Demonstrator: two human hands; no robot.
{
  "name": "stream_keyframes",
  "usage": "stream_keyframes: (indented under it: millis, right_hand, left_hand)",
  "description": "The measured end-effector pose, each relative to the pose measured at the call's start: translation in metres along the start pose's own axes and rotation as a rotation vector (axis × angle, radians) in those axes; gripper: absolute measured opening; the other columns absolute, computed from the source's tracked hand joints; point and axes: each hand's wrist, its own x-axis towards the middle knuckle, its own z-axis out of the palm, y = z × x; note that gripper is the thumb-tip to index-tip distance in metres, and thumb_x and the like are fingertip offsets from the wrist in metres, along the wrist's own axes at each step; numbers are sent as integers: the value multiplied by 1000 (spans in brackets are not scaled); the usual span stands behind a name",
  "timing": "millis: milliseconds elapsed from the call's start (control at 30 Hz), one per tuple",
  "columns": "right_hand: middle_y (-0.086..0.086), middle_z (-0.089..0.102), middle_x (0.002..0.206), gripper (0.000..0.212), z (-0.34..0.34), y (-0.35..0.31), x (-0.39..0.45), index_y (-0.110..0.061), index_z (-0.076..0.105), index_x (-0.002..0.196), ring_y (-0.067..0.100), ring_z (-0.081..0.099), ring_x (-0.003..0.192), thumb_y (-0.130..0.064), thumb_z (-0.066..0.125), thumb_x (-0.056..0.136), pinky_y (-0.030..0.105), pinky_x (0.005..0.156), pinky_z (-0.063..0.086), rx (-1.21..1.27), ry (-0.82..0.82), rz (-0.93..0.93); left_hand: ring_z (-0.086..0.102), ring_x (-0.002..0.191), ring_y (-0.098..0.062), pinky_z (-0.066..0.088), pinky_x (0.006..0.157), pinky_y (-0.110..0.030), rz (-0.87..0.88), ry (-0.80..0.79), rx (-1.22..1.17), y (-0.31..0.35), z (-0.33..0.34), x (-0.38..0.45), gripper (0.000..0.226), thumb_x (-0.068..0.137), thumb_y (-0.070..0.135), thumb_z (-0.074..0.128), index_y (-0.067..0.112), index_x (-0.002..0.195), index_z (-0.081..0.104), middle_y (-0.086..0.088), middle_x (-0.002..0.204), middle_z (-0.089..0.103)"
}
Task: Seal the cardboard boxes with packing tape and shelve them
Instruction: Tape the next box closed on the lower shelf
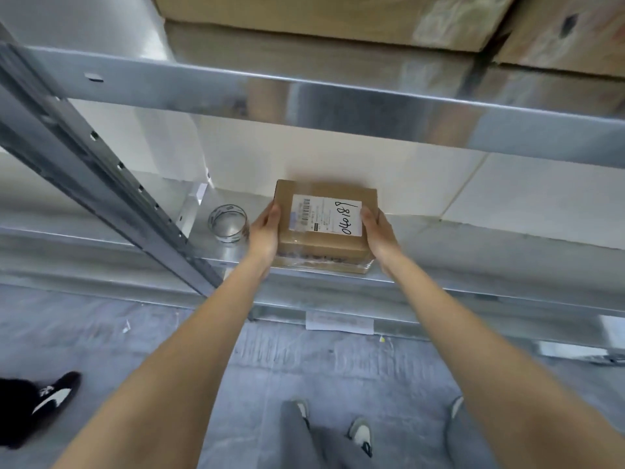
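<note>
A small brown cardboard box (321,245) with a white shipping label and handwritten digits sits on top of a flatter taped box (324,265) on the metal shelf (473,265). My left hand (265,231) grips the top box's left side, thumb on its top edge. My right hand (377,231) grips its right side, thumb on the label. A roll of clear packing tape (227,225) stands on the shelf just left of my left hand.
A grey slotted upright (101,170) slants down to the shelf on the left. The shelf above (338,96) carries large cardboard boxes (338,18). Below lie the grey floor, my feet (360,434) and another person's black shoe (47,401).
</note>
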Motion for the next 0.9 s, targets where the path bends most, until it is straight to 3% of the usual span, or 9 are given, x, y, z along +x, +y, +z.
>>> stream_keyframes:
  millis: [167,300,400,467,567,633,700,833,900]
  right_hand:
    - [-1,60,122,38,-1,-5,-6,-20,50,132,14,53,104,-39,35,103,25,82,35,-77,34,-52]
    - [-6,56,137,41,-14,-11,-15,-30,40,143,18,51,124,-40,39,103,26,93,37,-147,-24,-102]
    - [-14,54,135,53,-24,-11,-32,-36,33,145,8,54,119,-45,53,97,27,101,41,44,3,-190]
    - [-9,54,134,58,-23,-6,-44,-30,37,138,4,56,111,-54,58,90,24,95,43,161,52,-194]
    - [-3,59,126,66,-12,3,-53,-25,45,123,15,57,114,-70,55,75,37,102,45,280,136,-122]
    - [-1,61,121,65,-4,6,-54,-21,50,120,18,58,114,-69,51,76,41,103,44,330,197,-83]
    - [1,63,117,59,2,4,-57,-17,54,116,17,59,111,-63,49,79,39,99,46,361,223,-64]
    - [6,55,125,65,8,9,-70,-13,51,124,22,49,120,-55,46,75,35,98,40,342,244,-63]
    - [-3,48,133,67,11,19,-79,-16,43,137,12,44,122,-47,44,78,30,101,34,351,206,-86]
  left_hand:
    - [58,123,-19,42,110,-40,15,-69,52,4,-5,-1,47,102,41,41,17,141,51,-5,134,61]
    - [59,117,-15,47,100,-25,68,-129,65,18,-15,-4,36,106,21,36,16,140,50,-2,130,62]
    - [64,103,-7,51,84,-20,87,-107,-89,28,-22,-2,31,105,9,36,19,128,56,7,115,67]
    - [66,99,-4,51,79,-19,45,-77,-198,38,-20,-8,32,106,15,33,22,116,62,11,108,70]
    - [62,110,-4,50,80,-19,-61,-103,-261,47,-12,-21,43,104,46,31,23,122,63,9,117,69]
    - [68,88,1,52,65,-17,-99,-90,-169,47,-7,-29,45,100,56,34,27,106,68,15,94,74]
    - [68,71,0,51,62,-20,-70,-47,-61,45,-3,-32,42,99,55,39,28,86,68,17,72,73]
    - [55,58,0,40,56,-17,51,13,78,35,-6,-41,40,104,33,37,16,73,56,10,59,60]
    - [47,56,-5,38,63,-22,113,-26,140,25,-13,-50,38,105,21,34,5,73,46,6,60,50]
